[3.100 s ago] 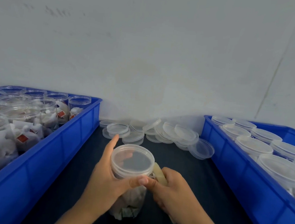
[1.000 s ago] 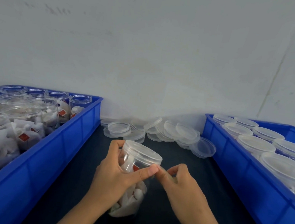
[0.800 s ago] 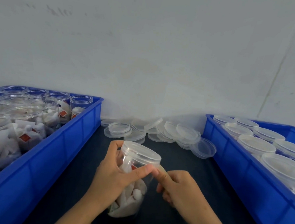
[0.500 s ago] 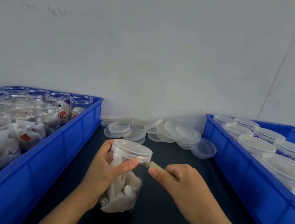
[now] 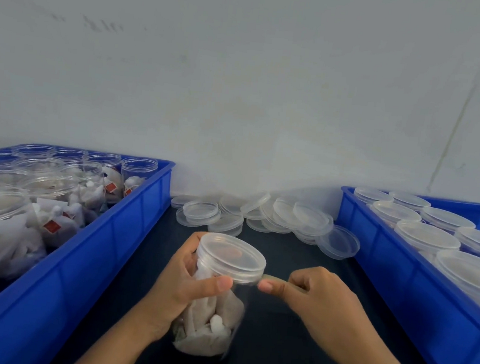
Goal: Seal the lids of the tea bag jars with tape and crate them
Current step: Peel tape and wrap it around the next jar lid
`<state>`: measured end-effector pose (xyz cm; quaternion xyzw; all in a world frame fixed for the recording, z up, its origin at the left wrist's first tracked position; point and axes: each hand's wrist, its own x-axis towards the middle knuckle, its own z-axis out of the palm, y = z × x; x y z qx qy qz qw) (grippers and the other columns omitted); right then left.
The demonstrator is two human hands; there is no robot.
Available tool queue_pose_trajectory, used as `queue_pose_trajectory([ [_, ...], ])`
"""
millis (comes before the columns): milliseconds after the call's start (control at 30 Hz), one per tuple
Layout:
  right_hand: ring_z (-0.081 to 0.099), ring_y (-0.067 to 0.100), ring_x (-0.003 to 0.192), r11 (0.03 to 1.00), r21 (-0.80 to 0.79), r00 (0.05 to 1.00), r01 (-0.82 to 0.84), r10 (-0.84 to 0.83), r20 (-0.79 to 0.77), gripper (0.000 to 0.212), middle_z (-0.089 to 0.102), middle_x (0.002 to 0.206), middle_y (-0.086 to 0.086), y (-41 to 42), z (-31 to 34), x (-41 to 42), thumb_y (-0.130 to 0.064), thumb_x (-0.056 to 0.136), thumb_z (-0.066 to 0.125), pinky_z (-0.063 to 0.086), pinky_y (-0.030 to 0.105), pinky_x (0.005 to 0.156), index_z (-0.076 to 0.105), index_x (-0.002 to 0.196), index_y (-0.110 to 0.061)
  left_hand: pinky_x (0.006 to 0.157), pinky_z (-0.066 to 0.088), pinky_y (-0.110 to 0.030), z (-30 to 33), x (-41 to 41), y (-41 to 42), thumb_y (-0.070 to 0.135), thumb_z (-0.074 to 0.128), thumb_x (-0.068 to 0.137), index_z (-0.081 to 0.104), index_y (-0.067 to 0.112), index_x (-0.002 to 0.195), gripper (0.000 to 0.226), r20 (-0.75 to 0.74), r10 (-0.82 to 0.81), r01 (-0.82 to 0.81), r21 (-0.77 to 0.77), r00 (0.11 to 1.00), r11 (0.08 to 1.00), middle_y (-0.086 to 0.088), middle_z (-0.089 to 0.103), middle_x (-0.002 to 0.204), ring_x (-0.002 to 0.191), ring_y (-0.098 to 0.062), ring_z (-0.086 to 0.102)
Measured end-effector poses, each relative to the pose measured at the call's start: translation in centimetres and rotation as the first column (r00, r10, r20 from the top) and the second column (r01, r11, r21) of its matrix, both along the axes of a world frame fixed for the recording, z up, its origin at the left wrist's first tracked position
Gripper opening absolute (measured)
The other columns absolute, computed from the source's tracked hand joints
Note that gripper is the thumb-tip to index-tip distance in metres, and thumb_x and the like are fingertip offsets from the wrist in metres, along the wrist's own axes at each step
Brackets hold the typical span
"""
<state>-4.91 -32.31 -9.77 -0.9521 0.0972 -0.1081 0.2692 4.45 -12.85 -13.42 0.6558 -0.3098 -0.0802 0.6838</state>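
Note:
A clear plastic jar of tea bags (image 5: 215, 322) with a clear lid (image 5: 230, 256) stands tilted on the dark table at centre. My left hand (image 5: 186, 287) wraps its upper body, thumb pressed just under the lid's rim. My right hand (image 5: 315, 298) pinches a tan roll of tape (image 5: 275, 279) right beside the lid's rim; the clear strip between roll and jar is too thin to make out. On the right sits a blue crate (image 5: 393, 270) holding several lidded jars (image 5: 425, 237). On the left, another blue crate (image 5: 87, 255) holds several open jars of tea bags (image 5: 49, 191).
A heap of loose clear lids (image 5: 265, 213) lies on the table against the white wall, behind the jar. The two crates wall in the dark table strip on both sides.
The jar has tipped so that the lid faces right, and my left hand has turned it. My right hand stays close to the rim with the tape roll, shifting slightly right.

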Motion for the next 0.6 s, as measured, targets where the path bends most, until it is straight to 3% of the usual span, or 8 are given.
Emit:
queue_pose_trajectory([
  [267, 0.030, 0.008, 0.049, 0.998, 0.039, 0.999, -0.045, 0.046, -0.028, 0.076, 0.035, 0.050, -0.006, 0.4, -0.5, 0.5, -0.097, 0.046, 0.036, 0.029, 0.025, 0.052, 0.037, 0.056, -0.022, 0.083, 0.051, -0.017, 0.2, 0.0, 0.4, 0.038, 0.079, 0.055, 0.036, 0.020, 0.129, 0.088, -0.030, -0.111, 0.113, 0.054, 0.993, 0.992, 0.009, 0.068, 0.110, 0.106, -0.010, 0.065],
  [400, 0.032, 0.008, 0.048, 0.997, 0.053, 0.996, -0.056, 0.059, -0.062, 0.075, 0.036, 0.048, -0.006, 0.5, -0.4, 0.3, -0.096, 0.047, 0.033, 0.029, 0.023, 0.052, 0.040, 0.058, -0.022, 0.090, 0.050, -0.021, 1.0, -0.1, 0.9, 0.049, 0.075, 0.061, 0.049, 0.029, 0.127, 0.074, 0.034, -0.054, 0.049, 0.115, 0.998, 0.992, 0.009, 0.063, 0.121, 0.116, -0.008, 0.059],
  [533, 0.031, 0.007, 0.050, 0.997, 0.069, 0.998, -0.034, 0.037, -0.044, 0.075, 0.036, 0.053, -0.006, 0.9, -0.5, 0.3, -0.096, 0.049, 0.032, 0.030, 0.026, 0.054, 0.041, 0.059, -0.022, 0.096, 0.044, -0.014, 1.5, -1.0, 0.6, 0.077, 0.077, 0.043, 0.036, 0.040, 0.139, 0.111, 0.133, -0.012, -0.021, 0.246, 0.991, 0.969, 0.024, 0.054, 0.130, 0.124, 0.005, 0.048],
  [600, 0.032, 0.008, 0.050, 0.995, 0.096, 0.999, -0.026, 0.030, -0.032, 0.075, 0.037, 0.053, -0.005, 1.3, -0.6, 0.3, -0.095, 0.049, 0.032, 0.030, 0.027, 0.054, 0.042, 0.059, -0.021, 0.092, 0.040, -0.009, 1.5, -1.7, 0.0, 0.083, 0.076, 0.031, 0.026, 0.050, 0.139, 0.123, 0.170, 0.108, -0.150, 0.259, 0.980, 0.954, 0.034, 0.052, 0.126, 0.121, 0.014, 0.045],
])
